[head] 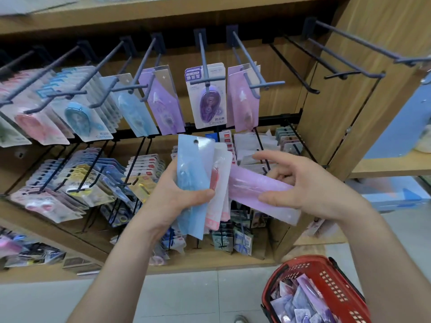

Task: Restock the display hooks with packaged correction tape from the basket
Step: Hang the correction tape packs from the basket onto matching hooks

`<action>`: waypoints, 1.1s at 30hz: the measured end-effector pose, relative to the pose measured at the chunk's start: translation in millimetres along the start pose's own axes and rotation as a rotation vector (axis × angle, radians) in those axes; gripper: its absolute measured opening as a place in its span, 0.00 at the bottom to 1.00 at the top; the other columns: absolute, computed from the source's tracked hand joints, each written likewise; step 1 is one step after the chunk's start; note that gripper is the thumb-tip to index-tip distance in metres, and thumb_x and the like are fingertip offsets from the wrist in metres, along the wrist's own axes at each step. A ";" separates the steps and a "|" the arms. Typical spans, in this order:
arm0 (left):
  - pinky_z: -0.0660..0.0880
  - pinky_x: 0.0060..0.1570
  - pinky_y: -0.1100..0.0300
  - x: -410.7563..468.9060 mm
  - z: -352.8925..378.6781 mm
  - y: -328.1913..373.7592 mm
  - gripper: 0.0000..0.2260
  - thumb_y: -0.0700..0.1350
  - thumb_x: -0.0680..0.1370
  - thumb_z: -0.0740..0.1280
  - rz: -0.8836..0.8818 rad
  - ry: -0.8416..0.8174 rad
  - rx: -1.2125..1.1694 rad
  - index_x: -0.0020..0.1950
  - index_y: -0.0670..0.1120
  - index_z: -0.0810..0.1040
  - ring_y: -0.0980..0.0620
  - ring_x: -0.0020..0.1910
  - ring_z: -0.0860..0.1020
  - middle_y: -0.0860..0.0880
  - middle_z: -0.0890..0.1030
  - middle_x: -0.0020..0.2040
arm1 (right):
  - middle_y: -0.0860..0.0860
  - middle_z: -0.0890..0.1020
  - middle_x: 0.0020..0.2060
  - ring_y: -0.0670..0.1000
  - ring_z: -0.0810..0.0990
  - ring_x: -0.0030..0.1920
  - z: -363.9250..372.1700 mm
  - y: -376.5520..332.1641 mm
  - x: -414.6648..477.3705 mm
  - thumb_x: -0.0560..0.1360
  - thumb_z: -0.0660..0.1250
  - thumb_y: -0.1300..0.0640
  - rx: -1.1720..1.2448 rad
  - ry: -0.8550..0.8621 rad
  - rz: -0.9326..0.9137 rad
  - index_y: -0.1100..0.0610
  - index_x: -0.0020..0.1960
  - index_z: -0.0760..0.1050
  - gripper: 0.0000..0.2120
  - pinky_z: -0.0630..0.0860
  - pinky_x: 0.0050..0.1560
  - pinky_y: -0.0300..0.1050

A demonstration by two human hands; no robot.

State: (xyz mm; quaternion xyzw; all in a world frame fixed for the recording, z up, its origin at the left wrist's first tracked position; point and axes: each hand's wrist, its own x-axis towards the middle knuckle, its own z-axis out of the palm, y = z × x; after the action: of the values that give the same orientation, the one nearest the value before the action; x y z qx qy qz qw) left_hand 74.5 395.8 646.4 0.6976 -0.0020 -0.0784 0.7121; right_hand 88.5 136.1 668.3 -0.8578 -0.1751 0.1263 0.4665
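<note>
My left hand [179, 194] grips a fanned stack of correction tape packs: a blue pack [192, 173] in front, pink and white packs [219, 183] behind it. My right hand [300, 185] pinches a purple pack [254, 192] lying sideways, its left end tucked behind the stack. Both hands hover in front of the lower row of the display. Above them, dark display hooks [247, 59] carry purple, blue and pink packs; the hooks at the upper right [335, 64] are bare. A red basket [326, 283] on the floor at lower right holds several purple packs.
A wooden shelf frame [331, 127] bounds the display on the right. The lower hook rows [77, 180] are crowded with other packaged stationery. A second wooden shelf with blue items [394, 164] stands at far right. The floor is grey tile [186, 297].
</note>
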 end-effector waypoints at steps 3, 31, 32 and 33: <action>0.79 0.40 0.60 0.0 -1.0 -0.9 0.31 0.46 0.53 0.79 -0.058 -0.147 0.073 0.55 0.51 0.77 0.55 0.42 0.82 0.54 0.84 0.42 | 0.48 0.80 0.38 0.60 0.80 0.42 -8.7 -11.4 5.0 0.69 0.76 0.57 -0.132 -0.030 -0.027 0.34 0.66 0.69 0.32 0.78 0.48 0.57; 0.79 0.37 0.59 -16.3 54.9 -14.3 0.21 0.37 0.62 0.74 0.009 0.116 -0.263 0.54 0.46 0.76 0.52 0.40 0.84 0.51 0.85 0.40 | 0.49 0.85 0.37 0.48 0.80 0.39 12.0 -46.7 61.9 0.78 0.70 0.59 0.613 0.712 -0.161 0.49 0.43 0.82 0.08 0.79 0.42 0.48; 0.79 0.37 0.60 -16.8 54.4 -13.4 0.22 0.37 0.62 0.74 0.012 0.110 -0.264 0.54 0.46 0.76 0.53 0.40 0.84 0.51 0.85 0.40 | 0.45 0.85 0.36 0.46 0.81 0.39 10.2 -48.2 62.8 0.78 0.70 0.59 0.595 0.707 -0.156 0.48 0.43 0.82 0.08 0.80 0.43 0.47; 0.80 0.37 0.60 -17.0 54.4 -12.1 0.22 0.37 0.62 0.74 0.014 0.102 -0.263 0.54 0.46 0.76 0.53 0.40 0.84 0.51 0.85 0.40 | 0.44 0.85 0.37 0.45 0.82 0.40 8.9 -49.1 63.8 0.78 0.69 0.59 0.587 0.696 -0.148 0.47 0.44 0.81 0.09 0.81 0.45 0.47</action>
State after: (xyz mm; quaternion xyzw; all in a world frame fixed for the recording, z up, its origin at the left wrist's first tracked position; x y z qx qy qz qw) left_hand 50.3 343.6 637.7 0.6012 0.0395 -0.0376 0.7972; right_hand 133.9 194.3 701.7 -0.6659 -0.0254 -0.1586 0.7286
